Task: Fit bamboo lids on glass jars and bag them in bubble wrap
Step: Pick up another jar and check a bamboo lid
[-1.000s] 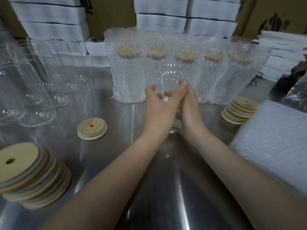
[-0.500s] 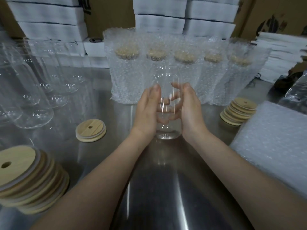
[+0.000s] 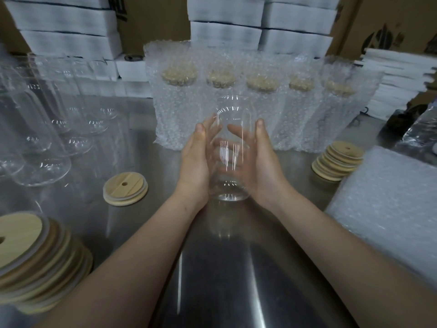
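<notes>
Stack of bamboo lids (image 3: 35,256) sits nearest, left of the glass jar (image 3: 230,147). Left hand (image 3: 195,162) and right hand (image 3: 262,164) clasp the upright, lidless jar, fingers curved round its back. Bubble-wrapped jars (image 3: 260,110) stand in a row behind the jar.

**Dim scene, wide-angle warp**

Long glare streaks on the brushed steel table (image 3: 236,292). Thin white highlights on the clear glass jar (image 3: 233,159). Shadows faint, soft. Near stack of round bamboo lids (image 3: 35,261) at bottom left blurs; stacked white foam boxes (image 3: 66,41) bow toward the frame edges.
</notes>
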Available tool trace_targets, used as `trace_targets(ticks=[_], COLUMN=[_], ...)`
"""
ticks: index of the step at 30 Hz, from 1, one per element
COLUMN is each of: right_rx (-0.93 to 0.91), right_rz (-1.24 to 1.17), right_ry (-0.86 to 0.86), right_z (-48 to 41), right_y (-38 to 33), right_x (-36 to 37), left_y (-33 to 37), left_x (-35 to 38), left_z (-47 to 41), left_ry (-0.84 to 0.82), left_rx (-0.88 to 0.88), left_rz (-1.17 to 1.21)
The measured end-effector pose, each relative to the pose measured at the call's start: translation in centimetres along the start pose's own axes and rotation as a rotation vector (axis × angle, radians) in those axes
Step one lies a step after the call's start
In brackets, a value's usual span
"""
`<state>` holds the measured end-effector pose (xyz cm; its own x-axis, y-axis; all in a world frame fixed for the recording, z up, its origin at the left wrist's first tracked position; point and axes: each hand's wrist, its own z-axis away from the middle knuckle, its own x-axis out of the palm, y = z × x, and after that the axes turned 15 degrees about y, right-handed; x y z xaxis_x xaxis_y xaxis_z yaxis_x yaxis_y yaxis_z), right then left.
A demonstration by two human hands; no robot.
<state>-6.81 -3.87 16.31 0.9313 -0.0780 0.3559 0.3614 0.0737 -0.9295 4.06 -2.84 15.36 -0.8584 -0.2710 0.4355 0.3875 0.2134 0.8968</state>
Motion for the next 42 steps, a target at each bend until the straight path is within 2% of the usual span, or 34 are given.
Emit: trace_targets(ticks=[4, 8, 11, 17, 23, 30, 34, 38, 42], right_rx=[-0.031, -0.191, -0.324, -0.436, -0.447, -0.346, -0.275, -0.174, -0.068], right_rz=[0.031, 0.079, 0.14, 0.184, 0.215, 0.215, 0.202, 0.161, 0.026], right_ry=[-0.015, 0.022, 0.116, 0.185, 0.123, 0.147, 0.172, 0.119, 0.013], right_z=[-0.2, -0.2, -0.3, 0.3, 0.1, -0.3, -0.7, -0.6, -0.5], right_y=[0.0, -0.3, -0.6, -0.3, 0.1, -0.7, -1.2, -1.6, -1.4], right_x=[-0.3, -0.1, 0.1, 0.5, 0.5, 0.2, -0.2, -0.7, -0.9], left_y=[0.5, 0.7, 0.4, -0.5, -0.3, 0.0, 0.6, 0.2, -0.3], left_x=[0.3, 1.1, 1.7, 1.9, 1.8, 1.5, 1.4, 1.4, 1.4], left_z=[0.5, 1.0, 1.5, 2.7, 2.5, 2.4, 2.5, 1.9, 1.1], left_ry=[0.066, 0.091, 0.072, 0.061, 0.146, 0.075, 0.013, -0.038, -0.051], left_rx=[-0.005, -0.001, 0.028, 0.273, 0.314, 0.264, 0.149, -0.006, 0.037], left_rz=[0.025, 0.049, 0.037, -0.191, -0.232, -0.218, -0.082, -0.001, -0.038])
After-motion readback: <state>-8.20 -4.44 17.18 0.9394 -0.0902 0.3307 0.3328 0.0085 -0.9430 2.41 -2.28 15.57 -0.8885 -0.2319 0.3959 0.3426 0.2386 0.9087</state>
